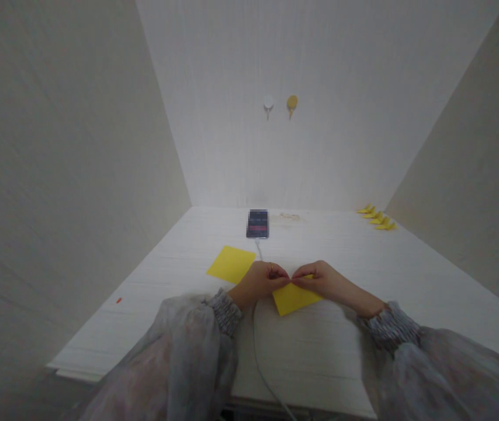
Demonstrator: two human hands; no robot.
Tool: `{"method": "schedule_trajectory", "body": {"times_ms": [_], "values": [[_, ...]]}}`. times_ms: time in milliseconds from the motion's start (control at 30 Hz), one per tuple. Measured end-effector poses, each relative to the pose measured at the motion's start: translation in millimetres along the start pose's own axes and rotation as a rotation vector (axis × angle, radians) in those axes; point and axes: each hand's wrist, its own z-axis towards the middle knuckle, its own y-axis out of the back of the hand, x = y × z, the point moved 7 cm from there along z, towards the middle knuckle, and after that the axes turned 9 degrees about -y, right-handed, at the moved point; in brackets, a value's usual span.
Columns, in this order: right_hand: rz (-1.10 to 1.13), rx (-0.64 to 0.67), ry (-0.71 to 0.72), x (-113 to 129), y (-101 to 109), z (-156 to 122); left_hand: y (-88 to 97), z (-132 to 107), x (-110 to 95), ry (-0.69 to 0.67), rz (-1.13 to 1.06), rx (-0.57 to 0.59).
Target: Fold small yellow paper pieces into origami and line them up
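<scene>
Over the near part of the white table [179, 257], the person's two bare hands meet fingertip to fingertip; the left hand [265, 279] and the right hand [320, 279] each pinch the upper edge of a yellow sheet [294, 300] between thumb and fingers; its lower part shows below them, and I can't quite make out from here whether it is folded over; gathered grey cuffs [227, 311] close the sheer sleeves at both wrists.

Another yellow sheet [232, 263] lies flat just beyond the left hand, partly hidden by it; straight ahead, near the back wall [232, 146], a phone [257, 224] lies with its screen blurred, and a pale cable [259, 354] runs from it under the left hand's side toward the near edge; well off to the right, in the far corner, small yellow folded pieces [378, 220] stand in a slanting row; a red-orange speck [118, 300] sits by the left edge; up on the wall hang a white hook [268, 103] and, just beside it, a mustard-yellow one [292, 103].
</scene>
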Motion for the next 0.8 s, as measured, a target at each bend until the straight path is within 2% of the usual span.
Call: {"method": "schedule_trajectory", "body": {"times_ms": [433,533,800], "values": [[0.163,0.008,-0.119,-6,6,-2,1.1,1,2,-0.006,0.000,0.011],[0.214,-0.003,-0.097,-10,15,0,3.5,0,6,0.012,-0.005,-0.005],[0.348,-0.159,-0.116,-17,44,-1,12.4,-2,10,0.006,-0.041,-0.064]]}}
